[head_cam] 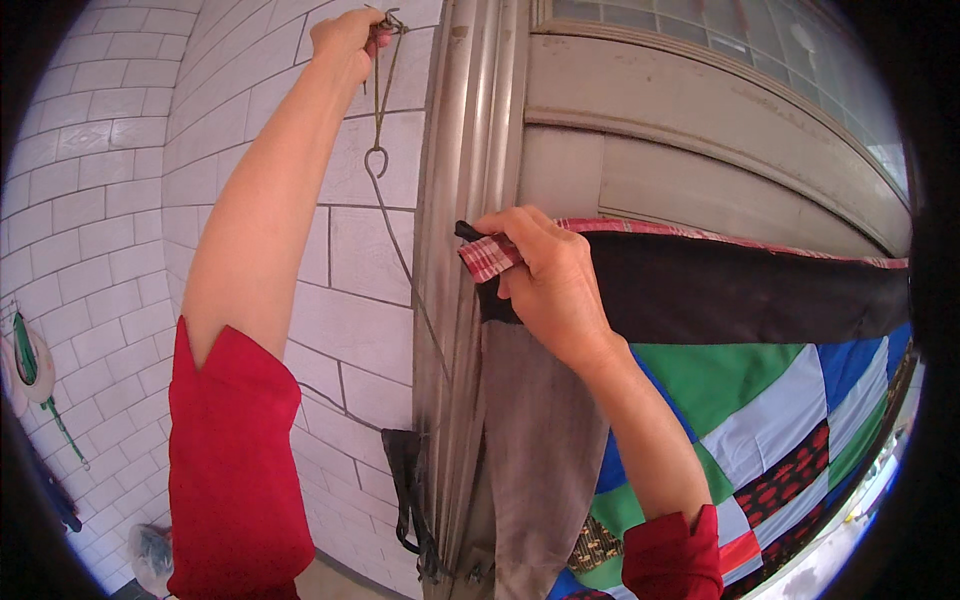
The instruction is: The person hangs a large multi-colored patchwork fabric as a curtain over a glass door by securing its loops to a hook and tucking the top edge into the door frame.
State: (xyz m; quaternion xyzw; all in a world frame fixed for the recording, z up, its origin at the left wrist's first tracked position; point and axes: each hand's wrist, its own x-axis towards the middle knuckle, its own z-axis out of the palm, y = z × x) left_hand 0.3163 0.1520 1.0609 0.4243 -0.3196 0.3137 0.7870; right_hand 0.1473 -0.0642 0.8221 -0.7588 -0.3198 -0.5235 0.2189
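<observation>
My left hand (pixel 349 41) is raised at the top against the white tiled wall, its fingers closed on a knotted thin cord (pixel 382 90). From the cord hangs a bent wire hook (pixel 377 161), whose long shank slants down to the metal door frame. Beside that frame, my right hand (pixel 544 277) pinches the top corner of a patchwork curtain (pixel 712 390). The curtain has a red plaid edging (pixel 491 257), a black upper band (pixel 720 292) and a grey side strip (pixel 547 450). A small black loop or rod end (pixel 469 231) sticks out at the corner.
A ribbed metal door frame (pixel 465 150) stands between the tiled wall (pixel 367 300) and a panelled metal door (pixel 675 90). Black straps (pixel 405 480) hang low by the frame. Hats or similar items (pixel 34 367) hang at the far left, with a clear plastic bag (pixel 150 559) below.
</observation>
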